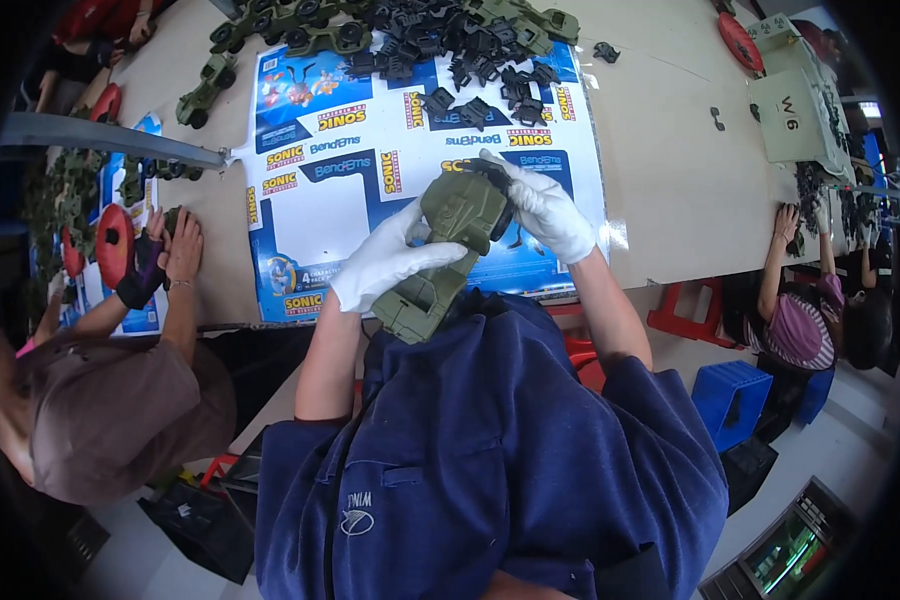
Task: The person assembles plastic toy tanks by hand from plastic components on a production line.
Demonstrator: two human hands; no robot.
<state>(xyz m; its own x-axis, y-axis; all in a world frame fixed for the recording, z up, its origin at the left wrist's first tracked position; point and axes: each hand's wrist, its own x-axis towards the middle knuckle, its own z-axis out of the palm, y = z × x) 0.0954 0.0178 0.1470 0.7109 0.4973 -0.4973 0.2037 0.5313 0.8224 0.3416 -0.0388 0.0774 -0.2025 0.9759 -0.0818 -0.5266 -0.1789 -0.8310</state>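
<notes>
A green toy military vehicle [462, 215] is tilted above the near edge of the table, in front of my chest. My left hand [395, 258], in a white glove, is closed around its side, with the fingers lying across the body. At the vehicle's upper right end, my gloved right hand [548, 212] pinches a black plastic part [494, 178] against it. Whether that part is fixed to the vehicle is hidden by the fingers. Beneath both hands lies a printed blue and white sheet [315, 222]. Several loose black plastic pieces [473, 113] are scattered on its far half.
Further back are a heap of black pieces [425, 45] and several green toy vehicles [206, 90]. A metal bar [110, 138] crosses at the left, beside a co-worker's hands [178, 245]. Pale green bins [802, 100] and another worker's hand [784, 228] are at the right.
</notes>
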